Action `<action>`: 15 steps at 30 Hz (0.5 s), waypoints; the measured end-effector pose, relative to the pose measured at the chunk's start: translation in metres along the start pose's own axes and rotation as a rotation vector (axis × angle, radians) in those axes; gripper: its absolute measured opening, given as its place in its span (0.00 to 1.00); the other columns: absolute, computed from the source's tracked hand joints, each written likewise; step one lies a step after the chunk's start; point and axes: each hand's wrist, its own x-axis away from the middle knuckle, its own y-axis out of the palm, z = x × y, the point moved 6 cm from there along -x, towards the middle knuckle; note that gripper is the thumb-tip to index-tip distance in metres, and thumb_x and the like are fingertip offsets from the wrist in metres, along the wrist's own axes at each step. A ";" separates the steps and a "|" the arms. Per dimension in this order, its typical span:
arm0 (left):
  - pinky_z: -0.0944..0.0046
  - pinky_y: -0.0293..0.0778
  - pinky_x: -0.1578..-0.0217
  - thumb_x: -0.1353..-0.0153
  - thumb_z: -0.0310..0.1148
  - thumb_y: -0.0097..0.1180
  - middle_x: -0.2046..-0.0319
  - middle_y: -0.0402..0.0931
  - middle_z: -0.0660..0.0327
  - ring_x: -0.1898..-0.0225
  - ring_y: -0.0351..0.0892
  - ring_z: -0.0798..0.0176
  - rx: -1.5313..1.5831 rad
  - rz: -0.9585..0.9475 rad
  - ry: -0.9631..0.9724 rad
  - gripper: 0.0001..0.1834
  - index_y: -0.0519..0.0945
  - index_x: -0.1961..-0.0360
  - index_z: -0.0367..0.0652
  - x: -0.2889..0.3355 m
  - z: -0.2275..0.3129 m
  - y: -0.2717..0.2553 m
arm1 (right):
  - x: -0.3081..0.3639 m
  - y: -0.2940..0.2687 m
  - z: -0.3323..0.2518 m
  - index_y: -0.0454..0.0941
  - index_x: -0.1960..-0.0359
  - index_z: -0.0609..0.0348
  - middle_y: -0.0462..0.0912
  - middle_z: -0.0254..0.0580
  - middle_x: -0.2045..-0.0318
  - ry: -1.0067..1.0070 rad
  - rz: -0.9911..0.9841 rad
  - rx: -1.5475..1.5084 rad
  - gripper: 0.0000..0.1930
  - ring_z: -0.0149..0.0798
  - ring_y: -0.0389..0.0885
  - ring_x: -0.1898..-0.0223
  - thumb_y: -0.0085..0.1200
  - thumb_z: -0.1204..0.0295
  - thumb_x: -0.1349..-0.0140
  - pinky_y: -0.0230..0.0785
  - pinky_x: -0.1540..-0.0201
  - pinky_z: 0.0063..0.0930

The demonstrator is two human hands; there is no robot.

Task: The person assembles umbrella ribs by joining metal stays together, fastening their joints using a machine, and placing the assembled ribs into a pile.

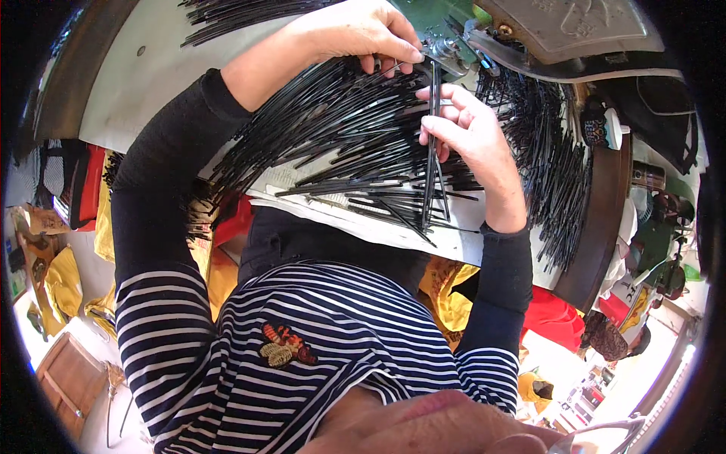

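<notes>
My left hand [370, 36] is bent over at the top of the table, thumb and fingers closed right beside a small metal machine head [448, 54]. What those fingers pinch is too small to make out. Just below and to the right, my right hand [467, 125] grips a few long, thin black strips [434, 98]. Their upper ends reach the metal head and their lower ends hang toward the near table edge. A wide, loose pile of similar black strips [340, 129] fans out beneath both hands, with more strips [541, 151] heaped to the right.
The machine's grey body [575, 30] stands at the upper right, a pale cable [605, 76] curving below it. Another bundle of black strips [227, 19] lies at the far left. The table's dark edge [594, 234] runs down the right. Yellow bags [446, 291] and red cloth [556, 318] sit below.
</notes>
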 end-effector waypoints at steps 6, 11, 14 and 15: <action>0.74 0.72 0.79 0.45 0.35 0.56 0.75 0.78 0.60 0.78 0.78 0.70 0.156 0.003 0.027 0.16 0.77 0.57 0.39 -0.009 -0.015 0.006 | -0.001 0.000 -0.004 0.69 0.52 0.63 0.78 0.35 0.78 -0.013 0.015 -0.038 0.17 0.22 0.72 0.80 0.51 0.72 0.43 0.64 0.79 0.13; 0.78 0.71 0.81 0.43 0.36 0.56 0.73 0.78 0.63 0.78 0.77 0.73 0.274 0.032 -0.013 0.18 0.75 0.52 0.40 -0.007 -0.018 0.010 | -0.004 -0.001 -0.003 0.69 0.52 0.64 0.78 0.35 0.78 -0.017 0.020 -0.094 0.18 0.22 0.72 0.81 0.52 0.71 0.43 0.64 0.79 0.13; 0.78 0.71 0.81 0.42 0.36 0.56 0.72 0.78 0.62 0.79 0.77 0.73 0.289 0.054 0.027 0.18 0.75 0.52 0.40 -0.010 -0.019 0.006 | -0.003 -0.002 -0.004 0.69 0.52 0.64 0.78 0.35 0.77 -0.012 0.018 -0.117 0.18 0.22 0.72 0.81 0.52 0.71 0.43 0.64 0.79 0.13; 0.78 0.71 0.81 0.42 0.36 0.56 0.72 0.78 0.62 0.79 0.77 0.73 0.287 0.053 0.029 0.18 0.75 0.52 0.40 -0.009 -0.018 0.007 | -0.003 -0.002 -0.003 0.69 0.52 0.64 0.78 0.35 0.77 -0.014 0.021 -0.117 0.18 0.22 0.72 0.81 0.52 0.71 0.43 0.64 0.79 0.13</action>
